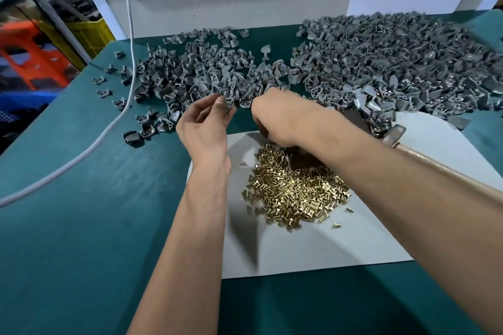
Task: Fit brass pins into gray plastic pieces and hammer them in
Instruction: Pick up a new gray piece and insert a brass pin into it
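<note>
Although a large heap of gray pieces (394,62) beyond the brass pins (296,193) appears to carry pins already, the smaller pile (206,76) left of it looks unpinned, so much work seems left. Beyond the pins, the left hand (206,122) pinches a gray piece; the right hand (277,114) curls downward, its contents hidden.

Left forearm (190,226), right forearm (394,185) bare, no sleeves; both hands ungloved, no rings or watch.
</note>
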### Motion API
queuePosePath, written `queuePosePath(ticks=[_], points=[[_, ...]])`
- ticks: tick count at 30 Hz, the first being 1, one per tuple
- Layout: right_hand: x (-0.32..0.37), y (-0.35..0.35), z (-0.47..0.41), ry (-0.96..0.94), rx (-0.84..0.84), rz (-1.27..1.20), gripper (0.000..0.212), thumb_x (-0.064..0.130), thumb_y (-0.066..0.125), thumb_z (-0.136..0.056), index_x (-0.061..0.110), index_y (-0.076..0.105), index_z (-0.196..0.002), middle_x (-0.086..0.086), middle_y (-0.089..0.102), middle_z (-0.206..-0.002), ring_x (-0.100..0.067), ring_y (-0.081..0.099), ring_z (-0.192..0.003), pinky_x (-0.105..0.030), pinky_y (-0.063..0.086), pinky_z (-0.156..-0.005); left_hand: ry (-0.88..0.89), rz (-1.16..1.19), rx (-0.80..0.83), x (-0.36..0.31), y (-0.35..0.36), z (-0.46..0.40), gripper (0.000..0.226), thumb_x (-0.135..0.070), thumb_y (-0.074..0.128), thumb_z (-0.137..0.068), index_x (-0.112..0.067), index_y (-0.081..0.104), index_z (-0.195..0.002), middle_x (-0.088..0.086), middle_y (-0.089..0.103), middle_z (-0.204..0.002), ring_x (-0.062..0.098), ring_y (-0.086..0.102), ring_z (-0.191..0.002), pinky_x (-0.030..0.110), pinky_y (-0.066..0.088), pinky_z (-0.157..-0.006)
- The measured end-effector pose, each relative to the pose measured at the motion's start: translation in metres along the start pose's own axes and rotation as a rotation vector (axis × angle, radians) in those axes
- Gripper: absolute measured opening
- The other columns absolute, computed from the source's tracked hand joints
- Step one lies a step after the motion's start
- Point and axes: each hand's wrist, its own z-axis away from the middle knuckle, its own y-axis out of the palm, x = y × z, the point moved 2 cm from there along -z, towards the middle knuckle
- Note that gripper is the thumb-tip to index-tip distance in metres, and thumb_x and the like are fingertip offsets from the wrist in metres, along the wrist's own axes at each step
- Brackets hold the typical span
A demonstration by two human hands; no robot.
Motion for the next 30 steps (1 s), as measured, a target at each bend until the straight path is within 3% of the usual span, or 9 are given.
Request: queuePosePath(ticks=[3, 6, 11, 15, 18, 22, 24, 27, 30], points=[[0.003, 0.001, 0.002, -0.024, 0.002, 0.025, 0.025, 0.006, 0.070, -0.087, 0.022, 0.051, -0.087, 0.001, 0.036, -0.068, -0.029, 0.048, -0.077, -0.038, 0.042, -0.072, -0.015, 0.020, 0.026, 0.000, 0.003, 0.001, 0.013, 0.012, 0.072, -0.086, 0.001, 0.073, -0.093, 0.007, 0.073, -0.078, 0.016, 0.073, -0.077, 0.034, 0.062, -0.084], [0.002, -0.001, 0.010, -0.069, -0.029, -0.025, 0.017, 0.020, 0.069, -0.088, 0.020, 0.052, -0.086, 0.000, 0.042, -0.070, -0.029, 0.055, -0.079, -0.035, 0.046, -0.071, -0.008, 0.042, 0.087, 0.000, 0.005, 0.004, 0.021, 0.016, 0.073, -0.082, -0.003, 0.074, -0.090, 0.006, 0.074, -0.076, 0.020, 0.073, -0.081, 0.034, 0.061, -0.086], [-0.021, -0.001, 0.034, -0.044, -0.304, -0.382, 0.011, 0.010, 0.071, -0.082, 0.020, 0.069, -0.086, 0.001, 0.069, -0.084, -0.017, 0.067, -0.080, -0.036, 0.059, -0.079, -0.021, 0.083, 0.220, 0.006, 0.015, 0.013, 0.020, 0.012, 0.075, -0.082, -0.006, 0.076, -0.092, 0.008, 0.077, -0.082, 0.019, 0.073, -0.080, 0.025, 0.059, -0.076], [-0.044, 0.009, 0.064, 0.051, -0.468, -0.605, 0.020, 0.010, 0.077, -0.086, 0.025, 0.078, -0.099, 0.013, 0.071, -0.086, 0.003, 0.065, -0.079, -0.011, 0.052, -0.078, 0.037, 0.014, 0.416, 0.013, 0.029, 0.029, 0.020, 0.009, 0.074, -0.085, -0.009, 0.077, -0.095, 0.010, 0.078, -0.089, 0.020, 0.074, -0.085, 0.026, 0.059, -0.077], [-0.058, 0.019, 0.088, 0.143, -0.651, -0.693, 0.013, 0.017, 0.085, -0.080, 0.023, 0.078, -0.089, 0.016, 0.069, -0.079, 0.001, 0.063, -0.074, -0.005, 0.045, -0.069, 0.079, -0.031, 0.523, 0.014, 0.035, 0.039, 0.023, 0.009, 0.075, -0.083, -0.009, 0.078, -0.097, 0.015, 0.078, -0.090, 0.026, 0.076, -0.081, 0.033, 0.061, -0.079], [-0.069, 0.026, 0.110, 0.194, -0.798, -0.807, 0.010, 0.024, 0.087, -0.077, 0.022, 0.079, -0.082, 0.016, 0.071, -0.075, 0.000, 0.063, -0.071, -0.009, 0.044, -0.067, 0.095, -0.095, 0.621, 0.015, 0.039, 0.050, 0.028, 0.001, 0.082, -0.076, -0.011, 0.079, -0.101, 0.026, 0.074, -0.099, 0.048, 0.070, -0.099, 0.060, 0.055, -0.097], [-0.072, 0.028, 0.113, 0.235, -0.852, -0.870, 0.010, 0.026, 0.087, -0.079, 0.021, 0.080, -0.084, 0.014, 0.073, -0.077, -0.003, 0.068, -0.074, -0.020, 0.054, -0.072, 0.113, -0.135, 0.673, 0.015, 0.041, 0.055, 0.030, -0.005, 0.084, -0.072, -0.017, 0.081, -0.099, 0.030, 0.072, -0.105, 0.058, 0.064, -0.105, 0.065, 0.050, -0.100], [-0.073, 0.033, 0.112, 0.305, -0.898, -0.900, 0.009, 0.027, 0.084, -0.083, 0.019, 0.080, -0.085, 0.009, 0.074, -0.076, -0.011, 0.072, -0.072, -0.038, 0.061, -0.073, 0.120, -0.156, 0.741, 0.015, 0.041, 0.058, 0.034, -0.006, 0.086, -0.071, -0.016, 0.080, -0.102, 0.029, 0.071, -0.108, 0.058, 0.065, -0.103, 0.060, 0.054, -0.099], [-0.071, 0.038, 0.111, 0.289, -0.888, -0.903, 0.007, 0.024, 0.079, -0.087, 0.017, 0.079, -0.088, 0.010, 0.074, -0.076, -0.008, 0.072, -0.073, -0.038, 0.061, -0.074, 0.128, -0.174, 0.763, 0.014, 0.041, 0.057, 0.037, -0.004, 0.086, -0.071, -0.016, 0.079, -0.105, 0.022, 0.074, -0.104, 0.043, 0.070, -0.095, 0.046, 0.059, -0.092]])
